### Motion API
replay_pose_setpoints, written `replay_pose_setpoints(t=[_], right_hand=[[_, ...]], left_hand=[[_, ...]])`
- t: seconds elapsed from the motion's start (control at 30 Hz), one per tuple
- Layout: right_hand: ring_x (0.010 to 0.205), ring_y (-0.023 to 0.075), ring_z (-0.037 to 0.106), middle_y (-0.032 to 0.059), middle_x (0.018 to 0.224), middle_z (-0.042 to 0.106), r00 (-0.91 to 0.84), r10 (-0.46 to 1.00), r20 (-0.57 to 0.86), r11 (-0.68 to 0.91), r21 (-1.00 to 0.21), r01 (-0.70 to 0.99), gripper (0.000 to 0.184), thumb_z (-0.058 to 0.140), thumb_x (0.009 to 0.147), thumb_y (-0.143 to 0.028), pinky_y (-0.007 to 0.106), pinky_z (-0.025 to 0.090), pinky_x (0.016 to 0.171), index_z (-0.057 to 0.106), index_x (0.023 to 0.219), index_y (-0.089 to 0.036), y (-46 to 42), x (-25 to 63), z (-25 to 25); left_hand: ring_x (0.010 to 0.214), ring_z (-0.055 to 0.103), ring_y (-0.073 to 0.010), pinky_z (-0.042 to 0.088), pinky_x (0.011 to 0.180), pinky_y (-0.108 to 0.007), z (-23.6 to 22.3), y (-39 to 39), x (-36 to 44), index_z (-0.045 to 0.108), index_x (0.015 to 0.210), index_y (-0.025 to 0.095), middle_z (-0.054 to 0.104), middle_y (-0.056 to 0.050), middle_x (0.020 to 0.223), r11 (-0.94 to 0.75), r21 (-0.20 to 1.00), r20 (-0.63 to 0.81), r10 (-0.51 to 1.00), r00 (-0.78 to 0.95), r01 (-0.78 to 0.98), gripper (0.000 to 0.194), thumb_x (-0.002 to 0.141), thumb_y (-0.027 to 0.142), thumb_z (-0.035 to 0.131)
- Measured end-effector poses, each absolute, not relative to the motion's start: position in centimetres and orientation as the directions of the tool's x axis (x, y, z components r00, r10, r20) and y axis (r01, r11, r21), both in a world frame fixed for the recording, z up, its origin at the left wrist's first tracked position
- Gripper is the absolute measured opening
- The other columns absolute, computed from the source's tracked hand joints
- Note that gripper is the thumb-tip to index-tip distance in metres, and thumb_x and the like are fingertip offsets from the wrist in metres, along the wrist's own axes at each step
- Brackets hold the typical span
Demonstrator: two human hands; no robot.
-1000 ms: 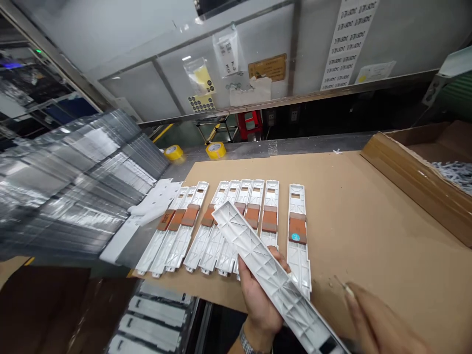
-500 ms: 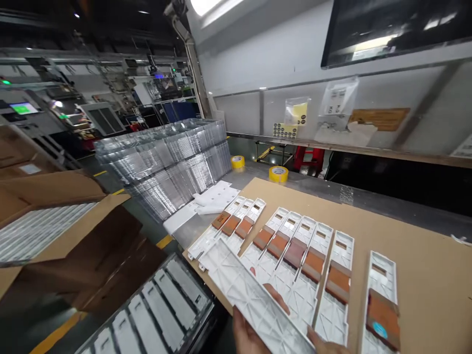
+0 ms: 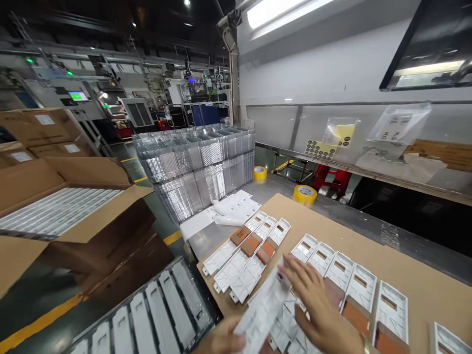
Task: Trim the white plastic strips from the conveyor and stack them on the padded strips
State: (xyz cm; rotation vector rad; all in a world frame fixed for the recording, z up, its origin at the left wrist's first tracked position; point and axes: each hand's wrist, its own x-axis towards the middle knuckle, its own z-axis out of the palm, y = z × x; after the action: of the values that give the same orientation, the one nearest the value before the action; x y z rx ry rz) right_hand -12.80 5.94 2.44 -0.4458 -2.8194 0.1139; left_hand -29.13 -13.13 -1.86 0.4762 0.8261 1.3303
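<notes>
White ribbed plastic strip (image 3: 263, 309) between both hands' grip, blurred.

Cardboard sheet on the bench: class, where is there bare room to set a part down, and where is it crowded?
Bare room lies on the cardboard sheet between the white trays and the steel bench edge, near the yellow tape roll. It is crowded along the near edge, where trays lie side by side under the left hand and right hand.

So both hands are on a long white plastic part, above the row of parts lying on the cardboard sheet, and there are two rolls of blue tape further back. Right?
Nearly. In the head view the two tape rolls are yellow, not blue. The rest holds: the left hand and right hand are on the white plastic part above the row of parts on the cardboard sheet.
</notes>
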Motion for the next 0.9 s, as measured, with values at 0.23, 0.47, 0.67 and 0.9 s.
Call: replay_pose_setpoints(t=[0.23,0.47,0.67,0.9], right_hand=[[0.125,0.0351,0.035,0.0168,0.138,0.037,-0.823,0.566,0.045,0.816,-0.176,0.551,0.081,0.068,0.071,-0.048,0.053,0.033,0.099,0.035,0.137,-0.015,10.8,-22.3,-2.4],[0.102,0.0232,0.051,0.0079,0.111,0.054,-0.787,0.618,-0.007,0.781,-0.111,0.614,0.044,0.059,0.083,-0.044,0.045,0.042,0.088,0.052,0.115,-0.015,10.3,-23.4,-3.5],[0.116,0.0253,0.045,0.0099,0.131,0.044,-0.827,0.562,-0.011,0.819,-0.129,0.559,0.049,0.056,0.086,-0.043,0.047,0.038,0.096,0.045,0.126,-0.017,11.3,-23.1,-2.3],[0.104,0.0249,0.051,0.0104,0.111,0.054,-0.669,0.737,-0.090,0.673,0.011,0.740,0.054,0.060,0.080,-0.047,0.044,0.041,0.087,0.049,0.120,-0.013,10.4,-19.2,-2.1]], left_hand=[[0.065,0.061,-0.0158,0.045,0.061,-0.024,-2.4,-10.7,-31.2,0.064,0.105,0.015,0.067,-0.008,0.075,-0.130,0.748,-0.214,0.881,-0.421,-0.650,0.039,0.076,0.041,0.062],[0.074,0.062,-0.0183,0.048,0.071,-0.029,-3.1,-7.5,-29.9,0.066,0.100,0.013,0.068,-0.009,0.088,-0.179,0.705,-0.290,0.810,-0.510,-0.686,0.038,0.073,0.040,0.065],[0.081,0.063,-0.0210,0.047,0.081,-0.036,-3.2,-5.5,-28.3,0.065,0.099,0.012,0.066,-0.012,0.102,-0.172,0.685,-0.314,0.807,-0.500,-0.708,0.033,0.074,0.035,0.065],[0.080,0.063,-0.0215,0.045,0.076,-0.032,-4.9,-3.3,-27.2,0.065,0.096,0.011,0.067,-0.012,0.095,-0.070,0.700,-0.325,0.854,-0.405,-0.710,0.038,0.073,0.042,0.064]])
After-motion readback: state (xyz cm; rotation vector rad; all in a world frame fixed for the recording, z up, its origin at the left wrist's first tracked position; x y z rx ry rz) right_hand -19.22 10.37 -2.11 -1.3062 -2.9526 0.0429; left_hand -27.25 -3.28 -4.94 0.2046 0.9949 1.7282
